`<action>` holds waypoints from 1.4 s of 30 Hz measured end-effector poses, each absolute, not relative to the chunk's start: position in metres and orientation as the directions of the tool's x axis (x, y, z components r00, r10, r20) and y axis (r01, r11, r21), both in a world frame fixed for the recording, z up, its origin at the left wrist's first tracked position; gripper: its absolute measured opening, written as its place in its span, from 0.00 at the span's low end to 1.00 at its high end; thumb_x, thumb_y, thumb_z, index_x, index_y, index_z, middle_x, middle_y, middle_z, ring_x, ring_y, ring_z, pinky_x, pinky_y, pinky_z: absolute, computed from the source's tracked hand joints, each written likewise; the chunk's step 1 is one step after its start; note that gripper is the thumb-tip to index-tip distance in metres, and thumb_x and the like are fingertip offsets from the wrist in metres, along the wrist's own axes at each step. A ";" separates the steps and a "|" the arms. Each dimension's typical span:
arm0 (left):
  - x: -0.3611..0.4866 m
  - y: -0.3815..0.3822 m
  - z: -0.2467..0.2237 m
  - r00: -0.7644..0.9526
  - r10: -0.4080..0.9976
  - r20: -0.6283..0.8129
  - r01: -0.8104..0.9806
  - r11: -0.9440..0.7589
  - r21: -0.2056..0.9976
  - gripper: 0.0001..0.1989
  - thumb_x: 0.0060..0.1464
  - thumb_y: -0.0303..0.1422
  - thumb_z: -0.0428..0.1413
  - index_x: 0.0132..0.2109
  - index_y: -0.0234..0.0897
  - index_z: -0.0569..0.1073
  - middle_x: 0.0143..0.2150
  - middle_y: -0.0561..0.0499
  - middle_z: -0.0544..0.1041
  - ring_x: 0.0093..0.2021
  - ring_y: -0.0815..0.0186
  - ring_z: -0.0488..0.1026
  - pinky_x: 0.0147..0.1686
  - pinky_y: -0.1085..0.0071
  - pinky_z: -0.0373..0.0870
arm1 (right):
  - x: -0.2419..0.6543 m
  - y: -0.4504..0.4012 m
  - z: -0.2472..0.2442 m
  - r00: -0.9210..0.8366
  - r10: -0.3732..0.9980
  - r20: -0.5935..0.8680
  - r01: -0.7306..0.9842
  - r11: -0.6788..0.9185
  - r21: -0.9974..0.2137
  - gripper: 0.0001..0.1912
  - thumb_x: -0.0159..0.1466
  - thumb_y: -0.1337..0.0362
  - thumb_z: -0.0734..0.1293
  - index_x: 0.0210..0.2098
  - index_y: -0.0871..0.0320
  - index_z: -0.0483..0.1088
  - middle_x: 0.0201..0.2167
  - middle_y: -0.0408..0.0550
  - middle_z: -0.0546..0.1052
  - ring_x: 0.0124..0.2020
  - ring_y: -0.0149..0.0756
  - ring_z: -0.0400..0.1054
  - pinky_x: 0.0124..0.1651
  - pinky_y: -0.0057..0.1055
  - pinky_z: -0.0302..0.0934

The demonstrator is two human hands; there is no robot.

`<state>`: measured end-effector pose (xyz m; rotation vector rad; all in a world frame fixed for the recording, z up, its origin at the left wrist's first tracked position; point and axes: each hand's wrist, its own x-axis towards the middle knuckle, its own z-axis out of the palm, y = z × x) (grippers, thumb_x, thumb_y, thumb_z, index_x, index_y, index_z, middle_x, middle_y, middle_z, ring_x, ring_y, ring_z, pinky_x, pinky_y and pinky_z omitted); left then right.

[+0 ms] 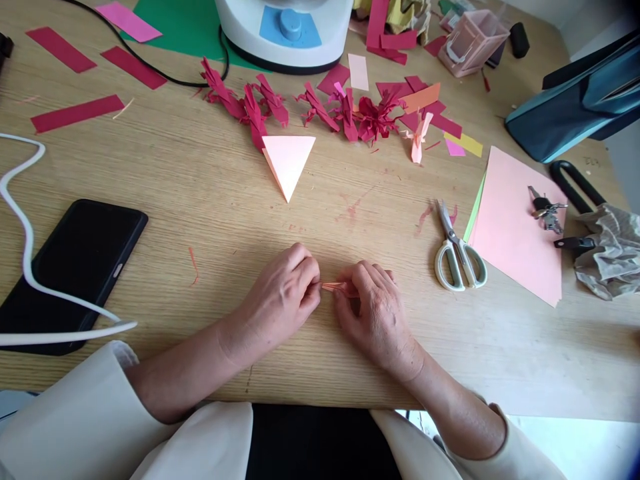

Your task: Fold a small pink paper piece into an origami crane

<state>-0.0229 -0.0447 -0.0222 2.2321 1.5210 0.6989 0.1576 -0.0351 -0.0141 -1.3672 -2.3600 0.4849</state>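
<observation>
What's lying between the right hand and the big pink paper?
The head view shows scissors between the right hand and the pink paper, plus a green sheet's edge peeking out.

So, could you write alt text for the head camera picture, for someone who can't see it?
A person's left hand and right hand pinch a small piece of orange paper over a wooden table. Beyond lie a pale pink paper triangle and folded dark-red paper shapes; scissors lie to the right, a black phone to the left.

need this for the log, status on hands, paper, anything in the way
Left hand and right hand pinching orange paper between them. Paper narrow, partly hidden. Scissors to the right, pale triangle beyond, neither touching the hands.
</observation>
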 end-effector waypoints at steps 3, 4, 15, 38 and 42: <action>-0.023 -0.044 -0.021 0.306 0.932 0.194 0.759 -0.362 0.541 0.08 0.57 0.23 0.52 0.32 0.37 0.63 0.34 0.51 0.65 0.35 0.66 0.65 0.36 0.68 0.64 | 0.157 -0.035 -0.012 -0.467 0.876 0.118 0.747 0.462 -0.477 0.02 0.65 0.68 0.62 0.35 0.56 0.65 0.30 0.46 0.71 0.34 0.39 0.63 0.40 0.37 0.52; -0.023 -0.044 -0.021 0.306 0.933 0.187 0.760 -0.358 0.543 0.08 0.57 0.23 0.52 0.31 0.36 0.63 0.34 0.51 0.65 0.35 0.66 0.65 0.36 0.68 0.64 | 0.157 -0.035 -0.012 -0.470 0.876 0.107 0.749 0.460 -0.477 0.02 0.65 0.68 0.62 0.35 0.56 0.65 0.30 0.46 0.71 0.34 0.39 0.63 0.40 0.37 0.52; -0.029 -0.049 -0.022 0.361 0.900 0.246 0.692 -0.435 0.577 0.08 0.60 0.20 0.50 0.42 0.35 0.71 0.38 0.50 0.69 0.40 0.67 0.68 0.41 0.69 0.68 | 0.158 -0.033 -0.011 -0.484 0.871 0.088 0.738 0.460 -0.494 0.04 0.64 0.69 0.63 0.34 0.57 0.68 0.29 0.45 0.69 0.35 0.38 0.62 0.41 0.37 0.52; -0.038 -0.073 -0.021 0.610 0.764 0.211 0.773 -0.632 0.057 0.20 0.62 0.25 0.49 0.60 0.29 0.68 0.53 0.44 0.74 0.42 0.61 0.66 0.43 0.61 0.69 | 0.159 -0.033 -0.013 -0.468 0.877 0.105 0.729 0.451 -0.515 0.07 0.67 0.65 0.62 0.31 0.56 0.67 0.28 0.45 0.70 0.34 0.38 0.63 0.41 0.36 0.53; -0.038 -0.073 -0.017 0.617 0.764 0.190 0.774 -0.633 0.031 0.20 0.62 0.24 0.48 0.59 0.28 0.69 0.52 0.44 0.74 0.41 0.61 0.66 0.42 0.62 0.68 | 0.157 -0.034 -0.015 -0.446 0.889 0.107 0.747 0.435 -0.503 0.07 0.66 0.64 0.63 0.30 0.56 0.66 0.28 0.45 0.69 0.34 0.38 0.62 0.41 0.36 0.53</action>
